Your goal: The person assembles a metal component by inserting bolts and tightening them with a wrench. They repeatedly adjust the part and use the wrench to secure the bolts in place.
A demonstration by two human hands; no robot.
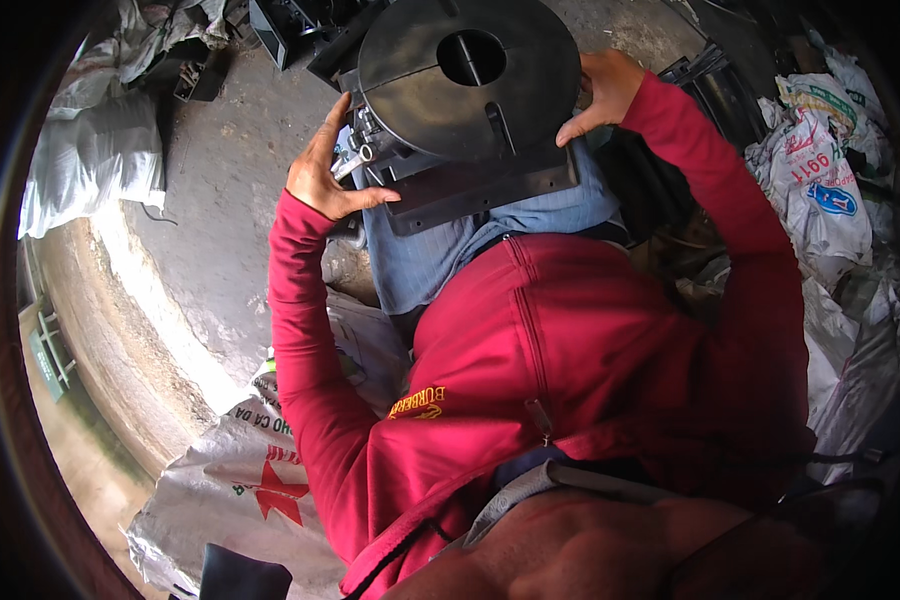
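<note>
A bulky black part rests on my lap, with a round slotted disc (420, 105) on top and a flat rectangular base (490, 190) below. The disc has a hole in its middle and a thin line across it. My left hand (325, 180) grips the part's left side, thumb at the base's near corner and fingers up along the edge. At the disc's right rim is my right hand (610, 88), its thumb on the near side and its other fingers partly hidden. Beside my left palm shows the ring end of a metal spanner (354, 160); whether the hand touches it I cannot tell.
Black box-like parts (270, 30) lie on the grey concrete floor (210, 180) ahead. More dark parts (715, 90) stand to the right, next to white printed sacks (820, 190). Another white sack (240, 490) lies at my left side, and pale plastic sheeting (100, 150) farther left.
</note>
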